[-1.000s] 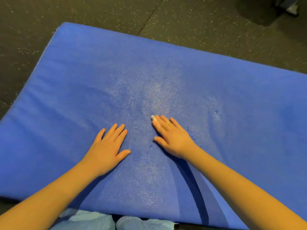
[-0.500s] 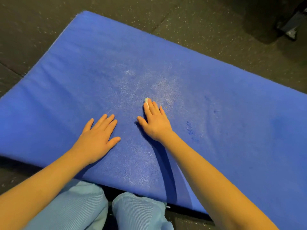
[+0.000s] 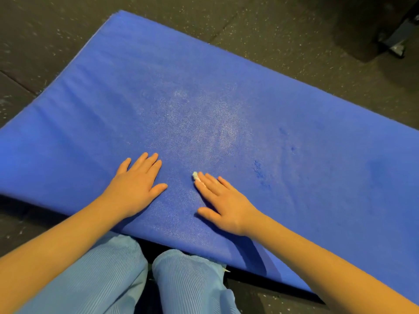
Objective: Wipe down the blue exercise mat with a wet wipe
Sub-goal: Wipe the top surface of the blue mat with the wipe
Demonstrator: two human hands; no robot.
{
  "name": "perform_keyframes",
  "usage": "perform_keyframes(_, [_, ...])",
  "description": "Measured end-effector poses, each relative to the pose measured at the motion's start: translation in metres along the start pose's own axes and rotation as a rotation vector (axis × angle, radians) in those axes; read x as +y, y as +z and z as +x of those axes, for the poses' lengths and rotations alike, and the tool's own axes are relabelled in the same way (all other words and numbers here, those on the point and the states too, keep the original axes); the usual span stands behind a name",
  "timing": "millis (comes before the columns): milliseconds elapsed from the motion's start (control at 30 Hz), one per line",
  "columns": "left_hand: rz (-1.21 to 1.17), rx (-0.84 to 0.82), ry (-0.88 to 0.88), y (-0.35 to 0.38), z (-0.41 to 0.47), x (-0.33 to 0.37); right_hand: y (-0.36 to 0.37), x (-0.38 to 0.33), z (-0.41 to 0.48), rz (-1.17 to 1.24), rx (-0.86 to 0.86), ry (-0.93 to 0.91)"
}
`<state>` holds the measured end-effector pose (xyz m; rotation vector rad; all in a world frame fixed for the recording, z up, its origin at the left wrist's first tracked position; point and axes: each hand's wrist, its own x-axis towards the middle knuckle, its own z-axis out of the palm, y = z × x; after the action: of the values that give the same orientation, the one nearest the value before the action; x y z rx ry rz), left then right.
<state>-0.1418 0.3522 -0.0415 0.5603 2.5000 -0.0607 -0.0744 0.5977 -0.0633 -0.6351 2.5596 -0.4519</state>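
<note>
The blue exercise mat (image 3: 226,87) lies on the dark floor and fills most of the view, with a paler, shiny damp patch in its middle. My right hand (image 3: 223,202) lies flat on the mat with straight fingers and presses a small white wet wipe (image 3: 195,176) under them; only a corner of the wipe shows past the fingertips. My left hand (image 3: 136,184) rests flat on the mat beside it, fingers spread, holding nothing.
Dark speckled rubber floor (image 3: 283,37) surrounds the mat. My knees in light blue trousers (image 3: 118,279) sit at the mat's near edge. A dark piece of equipment with a metal foot (image 3: 394,46) stands at the far right. Small darker dents (image 3: 258,171) mark the mat right of my hand.
My right hand has slid the wipe back toward me and to the right across the mat. The left hand has stayed planted. The view has tilted, showing more of my knees.
</note>
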Motion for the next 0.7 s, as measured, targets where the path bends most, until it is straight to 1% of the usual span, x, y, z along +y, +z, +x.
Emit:
perform_keyframes(33, [-0.007, 0.001, 0.002, 0.001, -0.001, 0.001, -0.003, 0.009, -0.002, -0.030, 0.001, 0.015])
perform_keyframes(67, [-0.013, 0.006, 0.002, 0.002, -0.003, 0.001, -0.004, 0.021, -0.002, -0.047, 0.014, 0.072])
perform_keyframes(133, [-0.026, 0.016, -0.001, 0.003, -0.004, 0.001, -0.006, 0.033, 0.003, -0.021, 0.060, 0.230])
perform_keyframes(167, [-0.029, 0.018, 0.001, 0.004, -0.005, 0.001, -0.005, 0.029, 0.006, 0.016, 0.072, 0.271])
perform_keyframes(200, [-0.033, 0.019, 0.003, 0.004, -0.007, 0.002, -0.002, 0.019, 0.006, 0.050, 0.071, 0.256])
perform_keyframes(300, [-0.047, 0.027, 0.012, 0.008, -0.012, 0.000, 0.006, -0.020, -0.018, 0.104, 0.026, 0.025])
perform_keyframes(367, [-0.052, 0.041, 0.016, 0.011, -0.015, -0.001, 0.007, -0.025, -0.038, 0.082, -0.009, -0.073])
perform_keyframes(400, [-0.055, 0.047, 0.019, 0.013, -0.015, 0.000, 0.007, -0.021, -0.042, 0.052, -0.005, -0.084])
perform_keyframes(467, [-0.072, 0.066, 0.015, 0.017, -0.015, -0.001, 0.005, -0.015, -0.037, 0.015, 0.007, -0.042])
perform_keyframes(567, [-0.096, 0.097, 0.022, 0.022, -0.014, -0.003, 0.008, -0.027, -0.008, 0.088, 0.040, 0.021])
perform_keyframes(633, [-0.110, 0.114, 0.029, 0.024, -0.014, -0.005, 0.010, -0.043, 0.000, 0.139, 0.031, -0.015])
perform_keyframes(700, [-0.115, 0.120, 0.037, 0.025, -0.014, -0.006, 0.010, -0.051, -0.018, 0.147, -0.002, -0.101])
